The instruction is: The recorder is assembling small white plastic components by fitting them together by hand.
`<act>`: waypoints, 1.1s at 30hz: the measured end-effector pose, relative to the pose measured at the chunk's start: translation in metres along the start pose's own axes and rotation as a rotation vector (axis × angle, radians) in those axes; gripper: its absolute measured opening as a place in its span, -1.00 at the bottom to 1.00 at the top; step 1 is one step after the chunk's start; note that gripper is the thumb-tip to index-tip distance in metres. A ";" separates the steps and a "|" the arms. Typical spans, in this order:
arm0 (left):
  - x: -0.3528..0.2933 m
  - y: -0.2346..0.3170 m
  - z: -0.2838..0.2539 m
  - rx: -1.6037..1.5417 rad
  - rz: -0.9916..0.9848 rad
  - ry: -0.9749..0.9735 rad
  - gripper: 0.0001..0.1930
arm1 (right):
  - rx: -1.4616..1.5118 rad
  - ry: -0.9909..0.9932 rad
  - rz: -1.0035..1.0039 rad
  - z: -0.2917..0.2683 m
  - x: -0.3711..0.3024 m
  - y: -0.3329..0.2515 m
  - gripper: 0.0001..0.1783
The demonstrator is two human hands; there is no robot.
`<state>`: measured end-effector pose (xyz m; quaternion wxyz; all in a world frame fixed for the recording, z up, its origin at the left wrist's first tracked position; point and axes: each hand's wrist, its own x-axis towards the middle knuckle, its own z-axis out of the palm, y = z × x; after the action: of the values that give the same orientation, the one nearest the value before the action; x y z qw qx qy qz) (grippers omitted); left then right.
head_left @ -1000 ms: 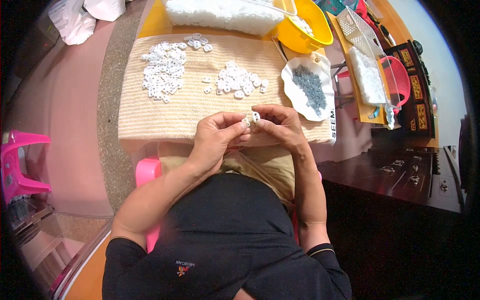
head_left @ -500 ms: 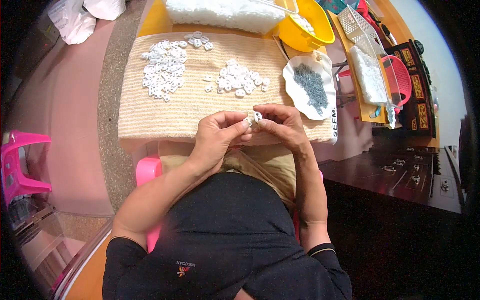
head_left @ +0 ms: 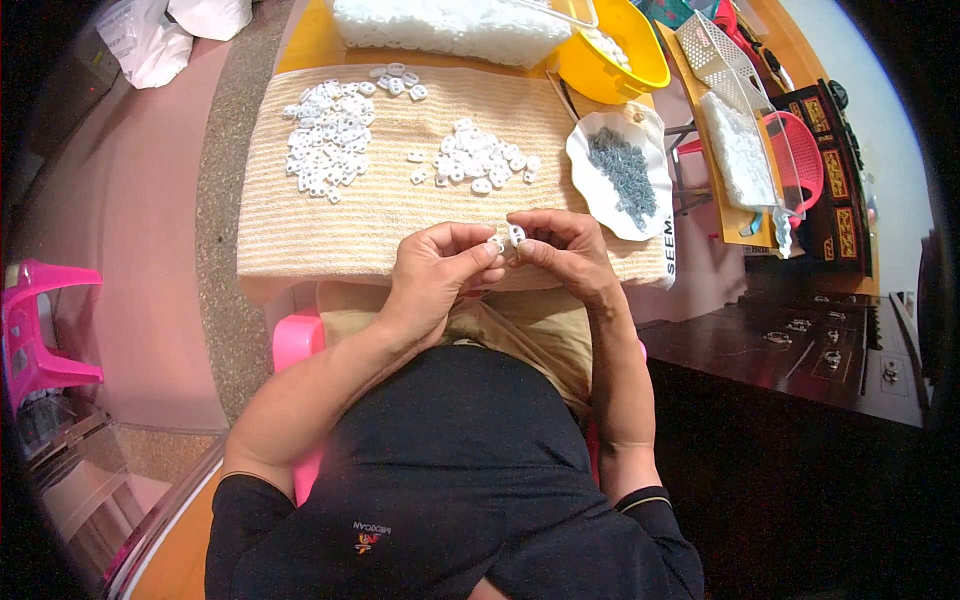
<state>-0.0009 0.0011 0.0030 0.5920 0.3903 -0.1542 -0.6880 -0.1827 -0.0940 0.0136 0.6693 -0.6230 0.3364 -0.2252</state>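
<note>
Over the table's near edge, my two hands meet with fingertips pinched. My left hand (head_left: 440, 265) grips a small white plastic piece (head_left: 497, 242), mostly covered by its thumb and finger. Between the thumb and fingers of my right hand (head_left: 568, 255) is a white oval plastic piece with dark holes (head_left: 517, 234), held upright. The two pieces are close together; whether they touch I cannot tell. Beyond my hands lies a pile of white oval pieces (head_left: 480, 158). Farther left spreads a larger pile of white pieces with holes (head_left: 328, 138).
A striped beige towel (head_left: 300, 235) covers the table. On the right stands a white wavy-edged dish (head_left: 584, 178) of small grey parts (head_left: 622, 170). A yellow basin (head_left: 640, 75) and a clear bin of white pieces (head_left: 450, 30) line the far side. A pink stool (head_left: 50, 330) is at left.
</note>
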 end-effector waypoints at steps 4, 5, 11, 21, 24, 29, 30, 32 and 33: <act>-0.001 0.001 0.001 0.004 0.001 -0.004 -0.84 | 0.012 0.004 -0.017 0.000 0.000 0.002 -0.65; -0.001 0.001 0.001 -0.004 -0.001 -0.006 -0.84 | 0.020 0.000 0.000 0.000 -0.001 0.001 -0.65; -0.001 0.001 0.001 0.010 -0.015 -0.003 -0.83 | -0.002 -0.011 0.026 0.001 0.000 0.000 -0.66; 0.000 0.000 0.001 0.047 -0.016 -0.009 -0.83 | -0.061 -0.030 0.000 0.003 0.000 -0.004 -0.66; 0.000 -0.001 0.000 0.021 -0.011 -0.016 -0.83 | -0.008 -0.037 0.021 0.005 0.001 -0.006 -0.66; 0.000 -0.001 0.000 0.033 -0.013 -0.016 -0.83 | 0.005 -0.044 0.011 0.006 0.001 -0.002 -0.67; 0.000 -0.001 0.000 0.024 -0.007 -0.022 -0.83 | 0.025 -0.048 0.009 0.007 0.001 -0.002 -0.67; 0.000 0.000 0.001 0.035 -0.019 -0.018 -0.84 | -0.001 -0.047 -0.001 0.006 0.000 -0.002 -0.68; 0.000 0.001 0.002 0.046 -0.030 -0.012 -0.84 | -0.027 -0.046 -0.012 0.005 0.000 -0.002 -0.68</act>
<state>-0.0017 0.0009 0.0047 0.5716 0.4019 -0.1677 -0.6954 -0.1789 -0.0907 0.0159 0.6673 -0.6388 0.3201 -0.2101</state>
